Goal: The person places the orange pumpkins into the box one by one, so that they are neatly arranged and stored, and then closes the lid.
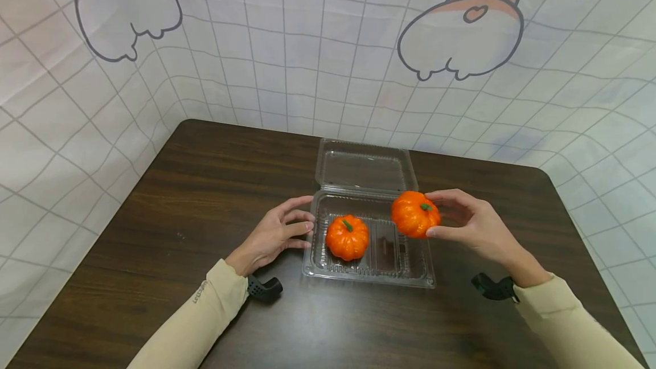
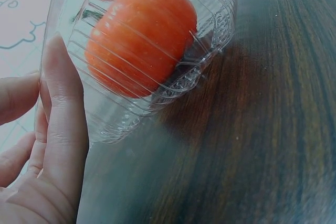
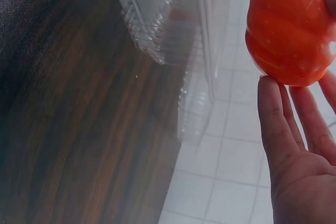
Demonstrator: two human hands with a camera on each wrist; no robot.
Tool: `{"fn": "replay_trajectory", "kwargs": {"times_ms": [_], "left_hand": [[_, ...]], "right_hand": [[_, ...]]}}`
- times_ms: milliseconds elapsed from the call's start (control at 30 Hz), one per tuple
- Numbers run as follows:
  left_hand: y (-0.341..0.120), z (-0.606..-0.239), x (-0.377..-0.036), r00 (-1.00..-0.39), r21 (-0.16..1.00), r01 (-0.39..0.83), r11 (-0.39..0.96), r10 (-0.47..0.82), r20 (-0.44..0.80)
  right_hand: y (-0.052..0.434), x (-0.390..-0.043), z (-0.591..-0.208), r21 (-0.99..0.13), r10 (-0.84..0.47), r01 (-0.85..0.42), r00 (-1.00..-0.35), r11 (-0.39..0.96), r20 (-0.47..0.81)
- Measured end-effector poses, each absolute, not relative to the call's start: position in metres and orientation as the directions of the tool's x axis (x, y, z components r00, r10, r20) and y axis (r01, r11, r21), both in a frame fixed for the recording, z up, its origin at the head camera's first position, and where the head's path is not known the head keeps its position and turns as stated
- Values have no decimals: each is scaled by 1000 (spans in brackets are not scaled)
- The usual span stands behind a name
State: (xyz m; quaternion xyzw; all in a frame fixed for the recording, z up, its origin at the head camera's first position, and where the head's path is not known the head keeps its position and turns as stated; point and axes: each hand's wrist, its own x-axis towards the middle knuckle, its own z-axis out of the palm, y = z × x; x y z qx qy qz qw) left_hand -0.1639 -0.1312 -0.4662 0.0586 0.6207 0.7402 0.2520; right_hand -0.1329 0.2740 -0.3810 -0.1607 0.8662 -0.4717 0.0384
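Note:
An open clear plastic clamshell box [image 1: 369, 271] lies on the dark wooden table [image 1: 205, 198], its lid [image 1: 364, 167] folded back. One small orange pumpkin [image 1: 347, 237] sits in the box's left compartment and shows through the box wall [image 2: 173, 87] as an orange pumpkin [image 2: 139, 40]. My left hand [image 1: 302, 229] rests against the box's left side, fingers [image 2: 65, 119] straight on the wall. My right hand [image 1: 431, 213] pinches a second pumpkin [image 1: 415, 213] between thumb and fingers, held in the air above the box's right end. In the right wrist view that pumpkin [image 3: 289, 30] sits at my fingertips [image 3: 275, 124].
A white grid-patterned cloth with cartoon drawings [image 1: 461, 33] hangs behind and around the table. The right compartment [image 1: 397, 246] of the box holds nothing. Bare table surface [image 1: 333, 329] lies in front of the box and to its left.

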Motion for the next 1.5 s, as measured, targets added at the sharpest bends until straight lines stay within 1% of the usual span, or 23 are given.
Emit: {"fn": "replay_trajectory", "kwargs": {"times_ms": [133, 433, 1167, 1500], "left_hand": [[-131, -465, -164, -866, 946, -307, -104, 443, -232], [-131, -464, -164, -862, 943, -314, -110, 450, -234], [-132, -463, -162, -861, 941, -313, -126, 456, -225], [-131, -463, -162, -861, 942, -312, -122, 456, -226]], "right_hand": [[271, -135, -385, -829, -342, -256, -936, 498, 83], [266, -140, -391, -807, -430, -327, -897, 491, 103], [254, -150, -397, -755, -482, -363, -873, 546, 72], [248, -151, -395, -715, -490, -359, -871, 600, 26]]}}
